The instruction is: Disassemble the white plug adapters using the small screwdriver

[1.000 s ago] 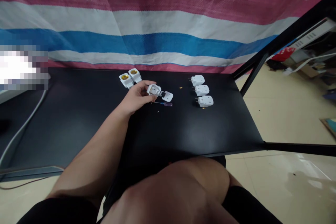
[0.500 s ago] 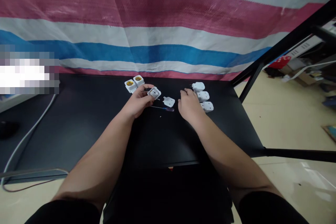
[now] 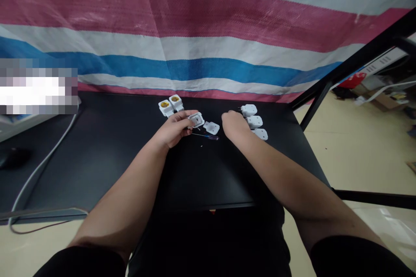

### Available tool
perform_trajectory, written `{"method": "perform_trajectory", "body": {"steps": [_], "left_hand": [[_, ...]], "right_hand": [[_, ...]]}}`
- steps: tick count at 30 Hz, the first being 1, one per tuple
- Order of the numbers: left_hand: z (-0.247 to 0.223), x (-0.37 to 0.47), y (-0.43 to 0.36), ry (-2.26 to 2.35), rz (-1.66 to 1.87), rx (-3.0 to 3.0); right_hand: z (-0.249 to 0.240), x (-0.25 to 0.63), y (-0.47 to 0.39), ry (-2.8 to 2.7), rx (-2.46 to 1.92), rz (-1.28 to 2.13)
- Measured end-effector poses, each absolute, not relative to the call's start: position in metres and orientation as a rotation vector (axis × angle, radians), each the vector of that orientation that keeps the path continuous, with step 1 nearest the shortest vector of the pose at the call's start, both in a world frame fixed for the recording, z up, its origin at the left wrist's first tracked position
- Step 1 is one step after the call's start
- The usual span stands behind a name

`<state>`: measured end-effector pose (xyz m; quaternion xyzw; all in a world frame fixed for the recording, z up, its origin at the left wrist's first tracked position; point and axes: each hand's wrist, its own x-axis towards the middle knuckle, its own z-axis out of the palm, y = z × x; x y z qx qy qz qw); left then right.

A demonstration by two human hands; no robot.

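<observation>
My left hand (image 3: 174, 130) grips a white square plastic housing (image 3: 196, 119) between thumb and fingers, its hollow side facing up. Close to its right, a white flat cover (image 3: 212, 128) with holes lies on the black table. A thin screwdriver (image 3: 212, 137) with a clear purple-blue handle rests just below the cover. My right hand (image 3: 236, 124) is closed, fingers curled under, beside three white plug pieces (image 3: 254, 121) stacked in a column. Whatever its fingertips hold is hidden.
Two white lamp sockets (image 3: 165, 106) with gold-coloured insides stand beyond my left hand. A tiny light bit (image 3: 201, 146) lies in front of the screwdriver. At left are a black mouse (image 3: 13, 157) and a grey cable (image 3: 45, 160). A black metal frame (image 3: 320, 104) borders the right side.
My right hand's fingers have curled from loosely extended into a closed shape near the plug pieces. The left hand still holds the housing. The whole view has shifted slightly.
</observation>
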<state>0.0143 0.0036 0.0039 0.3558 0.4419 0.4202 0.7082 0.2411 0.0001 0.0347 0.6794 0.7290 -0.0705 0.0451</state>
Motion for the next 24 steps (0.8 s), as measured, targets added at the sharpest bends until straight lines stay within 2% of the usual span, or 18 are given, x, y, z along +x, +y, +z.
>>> {"method": "perform_trajectory", "body": {"steps": [18, 24], "left_hand": [[0.007, 0.016, -0.002, 0.962, 0.899, 0.879], [0.004, 0.017, -0.002, 0.971, 0.917, 0.929]], "right_hand": [[0.029, 0.255, -0.012, 2.311, 2.289, -0.573], [0.009, 0.267, -0.025, 2.950, 2.286, -1.185]]}}
